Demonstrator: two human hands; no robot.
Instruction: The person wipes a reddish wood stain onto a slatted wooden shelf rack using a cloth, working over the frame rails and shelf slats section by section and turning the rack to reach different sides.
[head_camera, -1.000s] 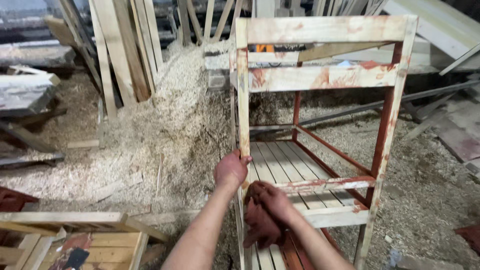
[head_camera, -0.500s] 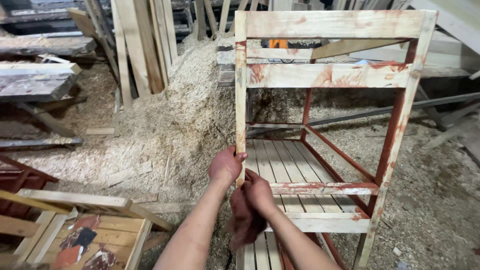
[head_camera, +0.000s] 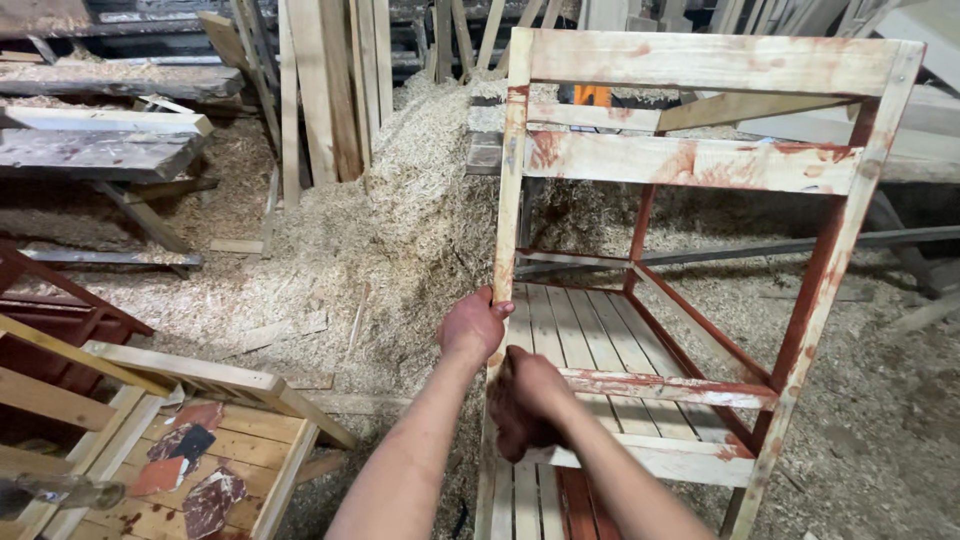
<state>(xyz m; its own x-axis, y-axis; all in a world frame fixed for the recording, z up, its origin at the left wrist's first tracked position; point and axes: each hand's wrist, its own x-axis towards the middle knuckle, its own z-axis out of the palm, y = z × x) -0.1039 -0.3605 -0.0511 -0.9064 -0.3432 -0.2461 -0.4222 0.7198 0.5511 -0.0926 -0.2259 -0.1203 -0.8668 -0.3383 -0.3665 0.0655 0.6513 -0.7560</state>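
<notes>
Single head view looks down, close over a wooden frame (head_camera: 690, 260)

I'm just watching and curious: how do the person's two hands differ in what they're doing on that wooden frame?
The left hand is bare and grips the pale upright post of the wooden frame; the right hand sits lower and presses a dark red rag against it. The left wraps the post's outer side, while the right sits inside it. Both touch the same red-smeared frame.

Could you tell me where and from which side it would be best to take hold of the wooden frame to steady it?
Probably the near left post, taken from its outer left side, above where the left hand already has its grip. It stands upright and slim enough for fingers to wrap, and that side is free of rails. The right hand presses a dark red rag lower down.
</notes>
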